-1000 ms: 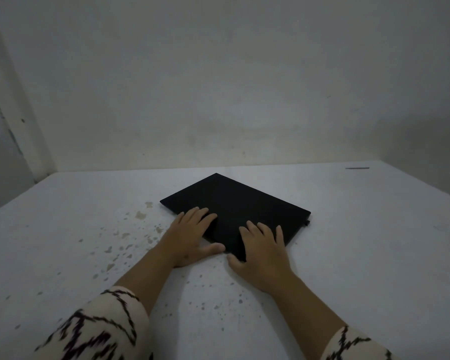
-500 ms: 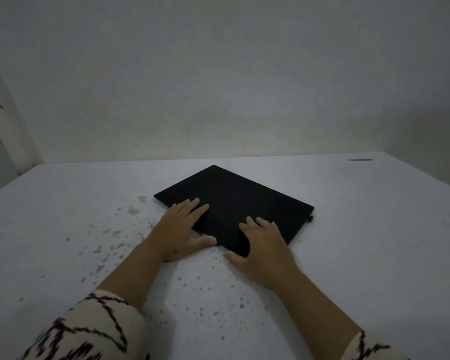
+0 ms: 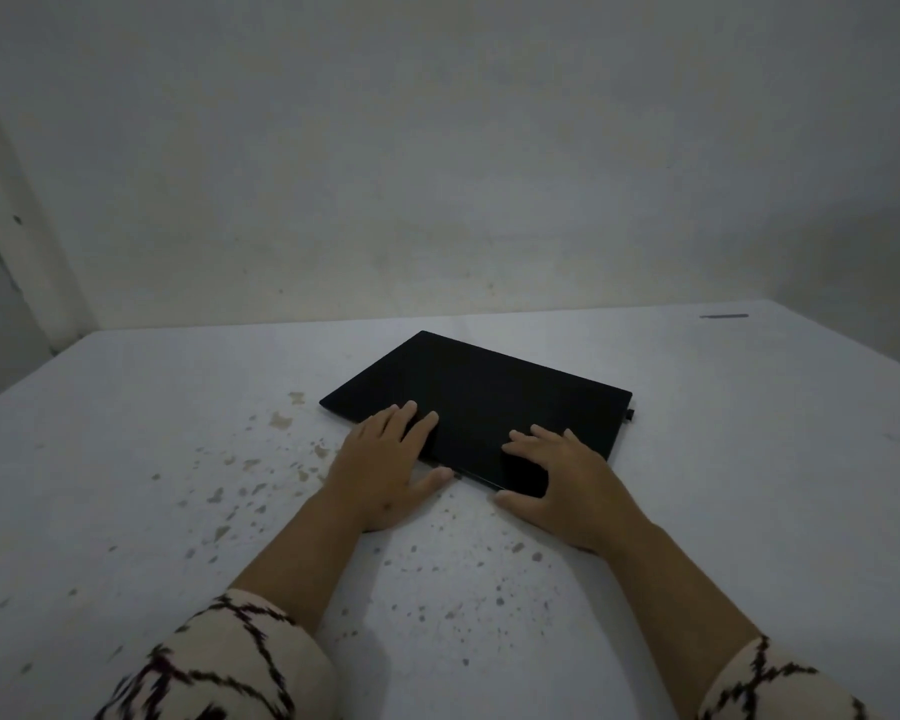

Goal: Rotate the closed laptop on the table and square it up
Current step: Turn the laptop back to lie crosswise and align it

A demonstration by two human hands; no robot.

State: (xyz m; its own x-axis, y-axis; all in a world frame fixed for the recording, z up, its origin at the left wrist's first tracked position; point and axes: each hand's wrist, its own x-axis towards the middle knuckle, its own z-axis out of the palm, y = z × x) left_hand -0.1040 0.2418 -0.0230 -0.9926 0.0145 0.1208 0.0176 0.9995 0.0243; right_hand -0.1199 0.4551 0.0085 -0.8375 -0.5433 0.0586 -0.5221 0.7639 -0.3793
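No legible text, label, brand, number or sign anywhere in view. The lid of the closed laptop [image 3: 481, 402] under my fingers reads as plain black with no mark I can make out. The table [image 3: 126, 459] carries only specks and stains, no writing.

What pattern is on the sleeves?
Cream with black zigzag lines, on both the left sleeve and right sleeve; the head view shows it best.
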